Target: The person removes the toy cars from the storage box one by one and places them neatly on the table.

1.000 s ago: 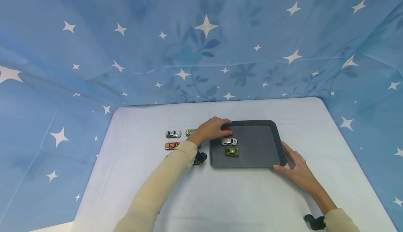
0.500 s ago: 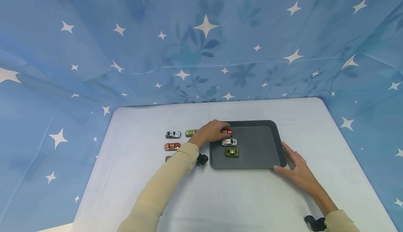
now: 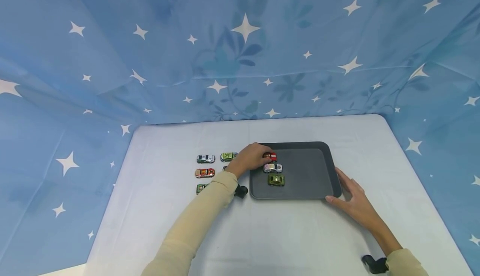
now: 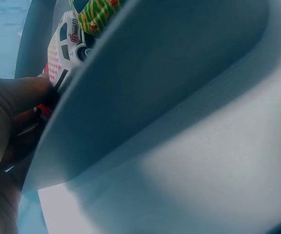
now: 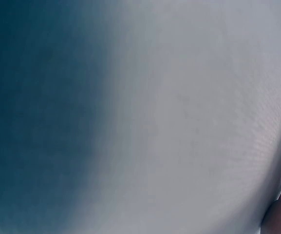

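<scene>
Shifted slightly left, your left hand (image 3: 250, 158) bares more of the red car (image 3: 273, 157) pinched at its fingertips inside the tray (image 3: 307, 145), white car (image 3: 273, 168) just beside the thumb, so likely nearly placed; your right hand's (image 3: 356, 205) extended fingers touch the tray.

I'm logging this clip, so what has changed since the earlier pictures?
The left hand has eased slightly leftward, exposing more of the red car but still around it; its sleeve shifted right, uncovering more of the green car beside it. The right hand stays against the tray.
</scene>
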### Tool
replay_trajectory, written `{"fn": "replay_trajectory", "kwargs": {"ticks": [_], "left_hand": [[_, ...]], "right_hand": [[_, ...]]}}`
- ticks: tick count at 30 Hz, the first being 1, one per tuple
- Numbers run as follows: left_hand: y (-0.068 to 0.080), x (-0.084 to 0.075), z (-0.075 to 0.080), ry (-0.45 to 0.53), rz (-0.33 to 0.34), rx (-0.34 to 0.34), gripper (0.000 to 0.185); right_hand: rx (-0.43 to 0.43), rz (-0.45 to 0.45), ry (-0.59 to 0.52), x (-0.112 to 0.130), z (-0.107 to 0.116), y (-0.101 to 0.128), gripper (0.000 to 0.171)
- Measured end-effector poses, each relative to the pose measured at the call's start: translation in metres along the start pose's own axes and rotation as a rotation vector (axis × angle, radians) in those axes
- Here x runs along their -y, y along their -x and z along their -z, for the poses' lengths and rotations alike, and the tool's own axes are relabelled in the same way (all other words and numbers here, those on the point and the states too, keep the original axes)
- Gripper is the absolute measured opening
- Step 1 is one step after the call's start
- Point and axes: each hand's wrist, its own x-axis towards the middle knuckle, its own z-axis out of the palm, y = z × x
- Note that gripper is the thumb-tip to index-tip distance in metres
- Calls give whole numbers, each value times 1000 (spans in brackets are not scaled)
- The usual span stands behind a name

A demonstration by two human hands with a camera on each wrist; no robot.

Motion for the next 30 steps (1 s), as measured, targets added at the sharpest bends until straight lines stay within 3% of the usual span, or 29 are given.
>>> {"fn": "replay_trajectory", "kwargs": {"ticks": [18,30], "left_hand": [[2,-1,2,45,-9,-19,33],[7,-1,30,75,-3,-43,33]], "right_hand": [[0,3,32,-2,-1,-1,101],[8,-34,43,2,0,1,102]]}}
